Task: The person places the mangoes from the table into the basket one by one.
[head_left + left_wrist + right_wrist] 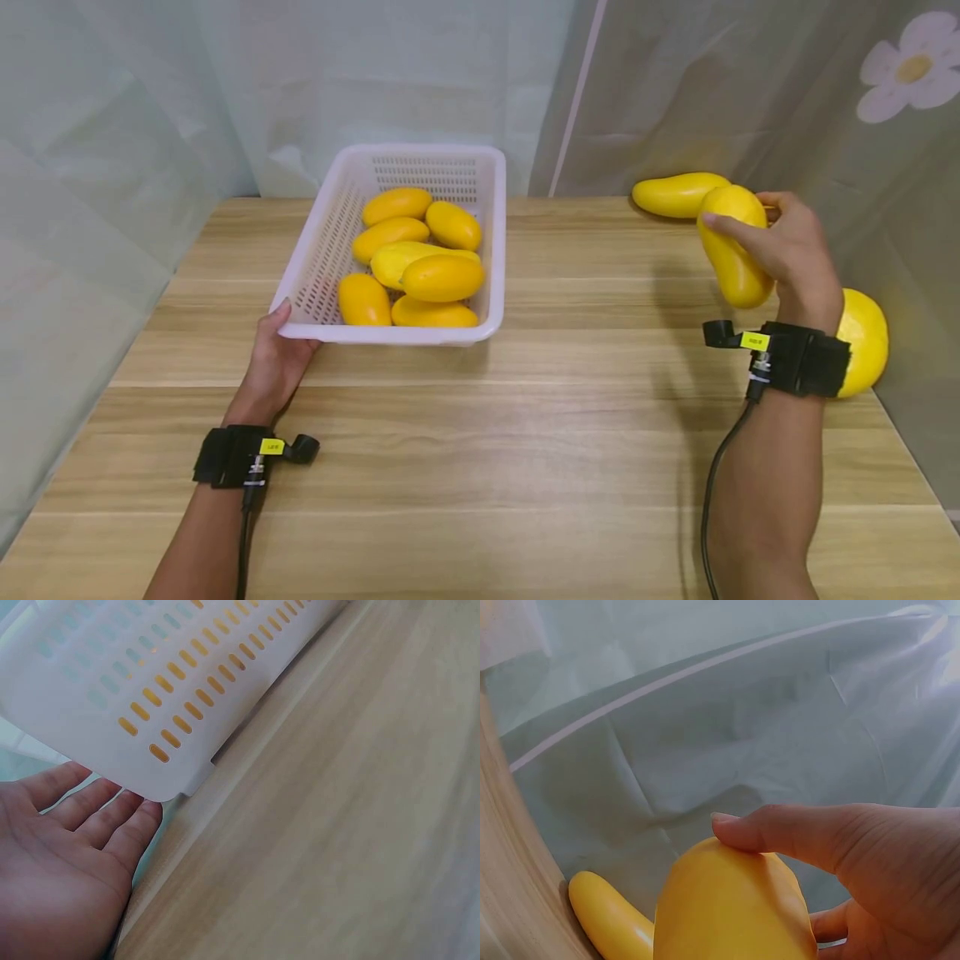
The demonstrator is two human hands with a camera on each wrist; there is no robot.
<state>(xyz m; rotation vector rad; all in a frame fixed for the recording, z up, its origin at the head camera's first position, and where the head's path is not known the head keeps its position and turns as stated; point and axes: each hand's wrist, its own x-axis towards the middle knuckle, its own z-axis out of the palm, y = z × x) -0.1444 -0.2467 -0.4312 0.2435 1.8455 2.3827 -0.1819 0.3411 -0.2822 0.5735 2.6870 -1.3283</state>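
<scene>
My right hand holds a large yellow mango above the right side of the table, thumb across its upper end. In the right wrist view the thumb lies on top of this mango, with the other fingers partly hidden behind it. At the near left corner of a white plastic basket, my left hand grips the rim, thumb on top. The left wrist view shows its fingers against the basket's outer side. Several yellow mangoes lie inside the basket.
Another long mango lies at the table's back edge, beside the curtain. A big rounded yellow fruit sits by the right edge, partly hidden by the right wrist strap. Beneath everything is a wood-grain table.
</scene>
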